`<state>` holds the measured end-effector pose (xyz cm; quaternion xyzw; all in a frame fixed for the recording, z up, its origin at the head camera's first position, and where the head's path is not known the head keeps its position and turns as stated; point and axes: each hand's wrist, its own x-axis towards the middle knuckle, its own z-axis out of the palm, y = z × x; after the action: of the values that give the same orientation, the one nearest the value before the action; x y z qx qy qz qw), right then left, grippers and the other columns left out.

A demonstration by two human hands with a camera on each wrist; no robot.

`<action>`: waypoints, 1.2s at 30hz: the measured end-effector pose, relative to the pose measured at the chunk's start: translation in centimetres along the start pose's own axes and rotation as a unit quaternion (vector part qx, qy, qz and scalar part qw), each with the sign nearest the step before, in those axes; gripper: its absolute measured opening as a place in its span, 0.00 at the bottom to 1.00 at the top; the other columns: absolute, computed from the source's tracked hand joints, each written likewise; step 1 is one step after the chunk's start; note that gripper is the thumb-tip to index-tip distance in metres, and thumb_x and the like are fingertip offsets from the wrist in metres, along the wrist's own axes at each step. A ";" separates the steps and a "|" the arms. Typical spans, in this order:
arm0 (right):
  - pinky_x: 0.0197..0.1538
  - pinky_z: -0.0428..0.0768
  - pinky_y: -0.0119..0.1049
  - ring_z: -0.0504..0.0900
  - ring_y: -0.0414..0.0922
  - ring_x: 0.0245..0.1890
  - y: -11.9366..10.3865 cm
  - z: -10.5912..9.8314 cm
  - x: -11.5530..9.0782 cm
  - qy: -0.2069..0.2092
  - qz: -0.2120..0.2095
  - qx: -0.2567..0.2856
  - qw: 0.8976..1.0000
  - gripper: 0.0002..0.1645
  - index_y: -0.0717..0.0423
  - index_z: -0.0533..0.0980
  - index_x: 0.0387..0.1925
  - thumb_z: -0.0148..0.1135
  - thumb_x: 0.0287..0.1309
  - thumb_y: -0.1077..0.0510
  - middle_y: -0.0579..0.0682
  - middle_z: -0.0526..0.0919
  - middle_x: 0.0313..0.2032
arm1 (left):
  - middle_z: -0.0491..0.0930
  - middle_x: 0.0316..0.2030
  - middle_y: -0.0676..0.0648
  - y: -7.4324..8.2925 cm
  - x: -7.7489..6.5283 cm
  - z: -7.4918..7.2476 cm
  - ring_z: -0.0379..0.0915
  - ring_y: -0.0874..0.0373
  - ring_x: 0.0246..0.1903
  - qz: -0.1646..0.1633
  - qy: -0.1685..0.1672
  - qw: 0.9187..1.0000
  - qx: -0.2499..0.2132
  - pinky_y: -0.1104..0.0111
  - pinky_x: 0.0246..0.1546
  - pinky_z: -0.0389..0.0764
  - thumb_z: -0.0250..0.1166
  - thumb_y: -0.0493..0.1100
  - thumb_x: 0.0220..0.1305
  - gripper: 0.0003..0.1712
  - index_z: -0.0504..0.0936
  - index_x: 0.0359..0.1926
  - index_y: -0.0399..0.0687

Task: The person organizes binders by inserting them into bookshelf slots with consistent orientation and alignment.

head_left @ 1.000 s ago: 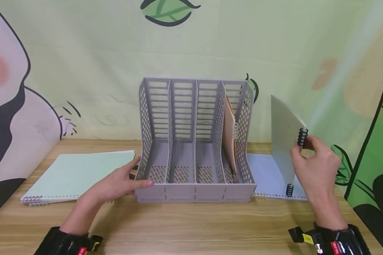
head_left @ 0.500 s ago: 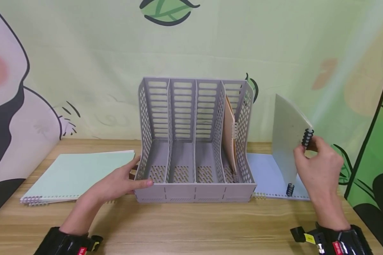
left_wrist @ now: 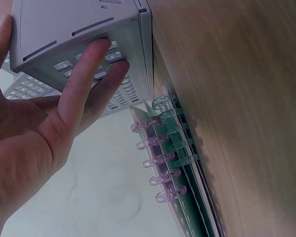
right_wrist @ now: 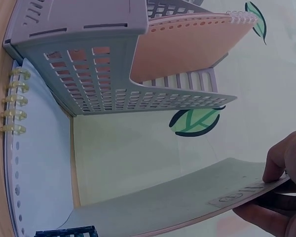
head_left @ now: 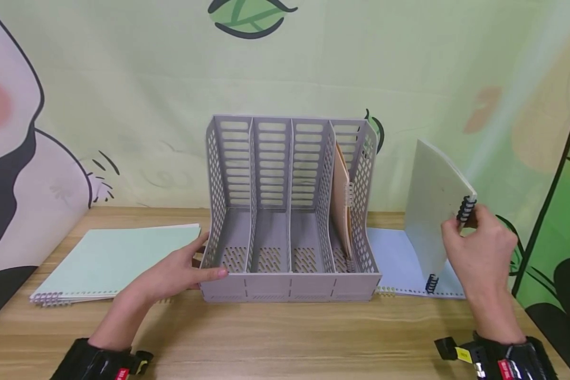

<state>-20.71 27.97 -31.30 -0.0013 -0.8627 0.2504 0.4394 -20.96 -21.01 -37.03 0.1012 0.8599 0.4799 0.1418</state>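
Note:
A grey four-sided file organizer with upright dividers stands mid-table. My left hand touches its front left corner, thumb on the front rim and fairly straight fingers against the side wall, as the left wrist view shows. On the right, my right hand pinches a pale grey-green spiral notebook by its black-ringed edge. That notebook is held upright, its lower end over a light blue notebook lying flat; contact there is unclear. Brown-covered notebooks stand in the organizer's rightmost slot.
Mint-green spiral notebooks lie stacked left of the organizer, close to my left hand. Wood-grain tabletop runs along the front. Behind the table hangs a printed cloth backdrop.
My right hand has shifted slightly to the right, carrying the notebook's upper ringed edge with it, so the notebook leans further right. The left hand and organizer have stayed put.

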 end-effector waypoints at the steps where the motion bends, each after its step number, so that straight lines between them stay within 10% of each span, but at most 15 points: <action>1: 0.27 0.58 0.08 0.84 0.63 0.32 0.1 0.0 0.0 -0.002 0.002 -0.001 1.000 0.14 0.74 0.78 0.38 0.58 0.57 0.63 0.66 0.83 0.34 | 0.59 0.64 0.33 0.0 0.0 0.0 0.76 0.48 0.48 0.000 0.000 1.000 -0.001 0.64 0.37 0.81 0.71 0.55 0.60 0.63 0.36 0.78 0.43; 36: 0.25 0.58 0.14 0.82 0.62 0.28 0.2 -0.4 -0.1 -0.035 0.016 -0.036 0.999 0.14 0.73 0.78 0.39 0.61 0.58 0.61 0.65 0.82 0.30 | 0.62 0.62 0.33 -0.1 0.1 0.0 0.75 0.46 0.50 0.007 -0.005 1.000 -0.010 0.64 0.37 0.81 0.72 0.55 0.59 0.63 0.37 0.78 0.43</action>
<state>-20.41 28.33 -31.24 -0.0216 -0.8858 0.2263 0.4045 -21.04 -21.06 -37.14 0.1082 0.8534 0.4891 0.1441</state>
